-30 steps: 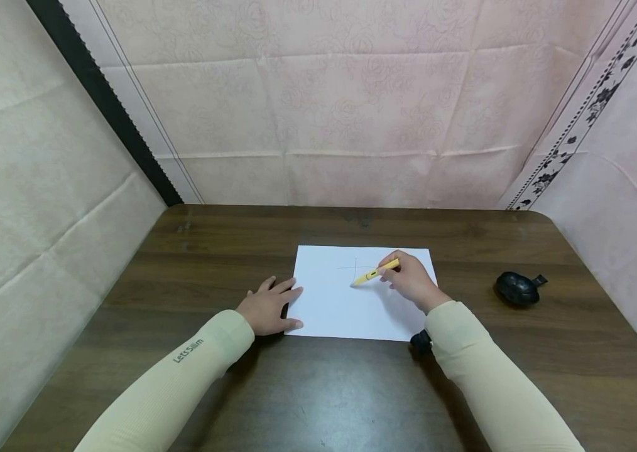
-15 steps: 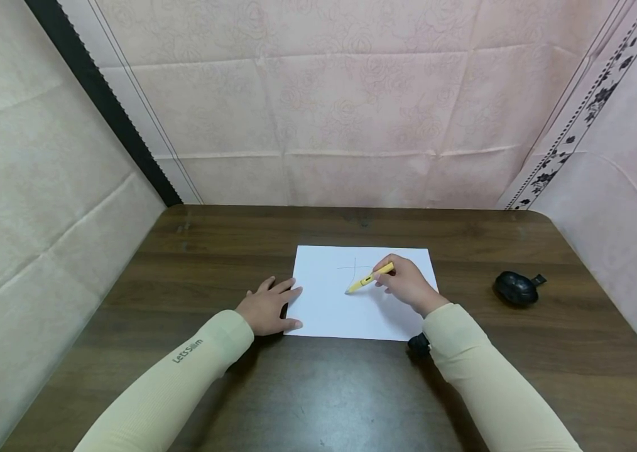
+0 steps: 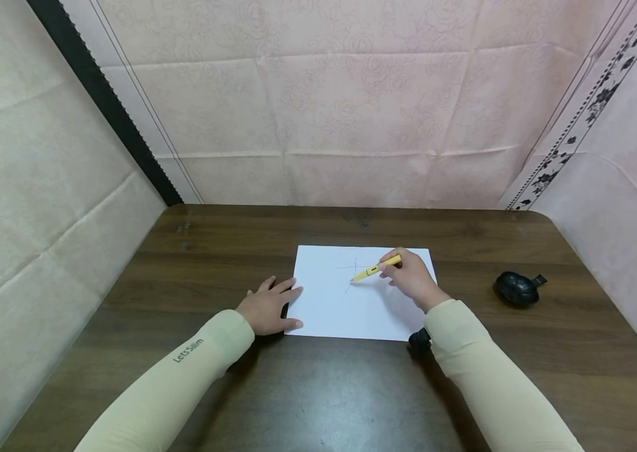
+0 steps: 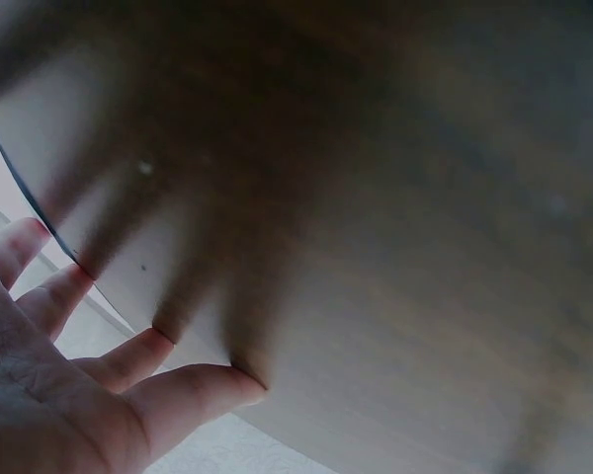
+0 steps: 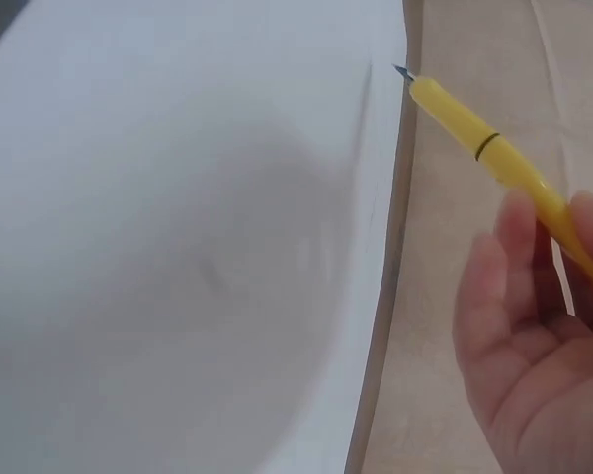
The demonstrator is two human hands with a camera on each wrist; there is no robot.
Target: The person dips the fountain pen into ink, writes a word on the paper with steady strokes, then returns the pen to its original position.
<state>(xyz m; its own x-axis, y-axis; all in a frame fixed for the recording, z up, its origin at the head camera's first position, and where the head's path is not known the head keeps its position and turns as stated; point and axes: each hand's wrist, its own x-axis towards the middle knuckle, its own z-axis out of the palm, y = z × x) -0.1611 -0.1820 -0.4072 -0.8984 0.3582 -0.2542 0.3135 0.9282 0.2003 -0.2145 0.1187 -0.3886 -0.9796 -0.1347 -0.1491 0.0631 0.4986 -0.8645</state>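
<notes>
A white sheet of paper [image 3: 318, 301] lies on the table, with a few thin drawn lines that cross near its upper middle. My right hand [image 3: 411, 279] pinches a yellow fountain pen [image 3: 368, 272] between thumb and fingers, its nib at the lines. In the right wrist view the pen [image 5: 489, 148] shows a dark metal nib and a black ring round its barrel. My left hand [image 3: 267, 309] rests at the paper's left edge with spread fingers, its fingertips on the sheet. The left wrist view shows that hand [image 4: 69, 395] touching a shadowed surface.
The brown wooden table [image 3: 318, 389] spreads around the paper. A black rounded object with a short tab [image 3: 516, 289] sits on it to the right. A small black device [image 3: 420, 342] is under my right wrist. Pale cloth [image 3: 352, 113] hangs behind and at both sides.
The pen nib first moved down and left on the paper, then back up and right. A short slanted line now shows below the crossing lines. My left hand has stayed in place.
</notes>
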